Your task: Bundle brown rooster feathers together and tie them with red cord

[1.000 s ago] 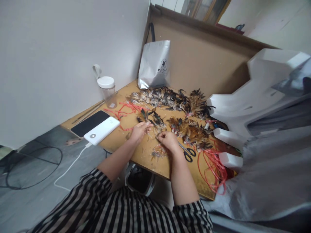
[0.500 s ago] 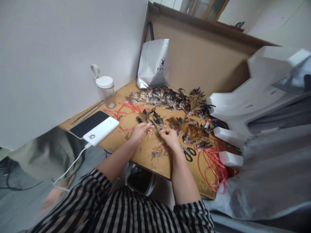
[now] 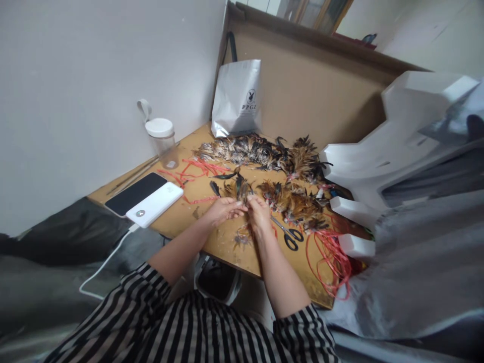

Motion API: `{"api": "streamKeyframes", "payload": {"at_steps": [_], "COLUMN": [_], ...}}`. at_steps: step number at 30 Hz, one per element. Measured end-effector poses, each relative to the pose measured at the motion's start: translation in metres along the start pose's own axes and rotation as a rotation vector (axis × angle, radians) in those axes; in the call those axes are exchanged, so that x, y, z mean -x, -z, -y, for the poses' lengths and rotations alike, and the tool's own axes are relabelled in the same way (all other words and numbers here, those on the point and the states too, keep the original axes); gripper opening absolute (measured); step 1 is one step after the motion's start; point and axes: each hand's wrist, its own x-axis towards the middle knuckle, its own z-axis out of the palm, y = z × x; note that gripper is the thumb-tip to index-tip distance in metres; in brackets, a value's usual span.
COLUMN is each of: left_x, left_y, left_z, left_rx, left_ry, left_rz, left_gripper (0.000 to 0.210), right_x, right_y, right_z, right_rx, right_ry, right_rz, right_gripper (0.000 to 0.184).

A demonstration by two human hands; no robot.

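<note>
My left hand is closed, pinching the quill ends of a small bunch of brown and black feathers that fans out above the fingers. Against it, my right hand is closed too, its fingertips meeting the left ones at the base of the bunch. Exactly which quills each hand grips is hard to see. Loose dark feathers lie just beyond. Right of my hands rests a row of brown feather bundles, and black-handled scissors lie below it.
Behind is a long feather pile before a silver bag. Red plastic string lies at the left and right. A lidded jar, phone and cabled power bank stand left; white foam borders the right.
My two hands have come together, the right moving left and up slightly. The feathers at my left fingertips now form a fanned bunch. The view has shifted slightly.
</note>
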Motion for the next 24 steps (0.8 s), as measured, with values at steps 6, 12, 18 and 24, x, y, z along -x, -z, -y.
{"api": "streamKeyframes", "payload": {"at_steps": [6, 12, 18, 24], "left_x": [0.0001, 0.0000, -0.0012, 0.0013], "left_y": [-0.0018, -0.0009, 0.0007, -0.0019], "left_z": [0.0006, 0.0008, 0.0022, -0.0006], "left_rx": [0.011, 0.066, 0.082, 0.038], "left_ry": [0.026, 0.034, 0.035, 0.044], "left_rz": [0.019, 0.037, 0.042, 0.057], "left_gripper": [0.023, 0.022, 0.020, 0.022], "right_x": [0.0053, 0.0053, 0.0075, 0.0085], "right_y": [-0.0060, -0.0052, -0.0061, -0.0085], "right_z": [-0.0054, -0.0056, -0.0030, -0.0034], "right_rx": [0.091, 0.142, 0.235, 0.336], "right_ry": [0.088, 0.146, 0.211, 0.228], "right_rz": [-0.061, -0.120, -0.115, -0.132], "right_gripper": [0.022, 0.023, 0.022, 0.020]}}
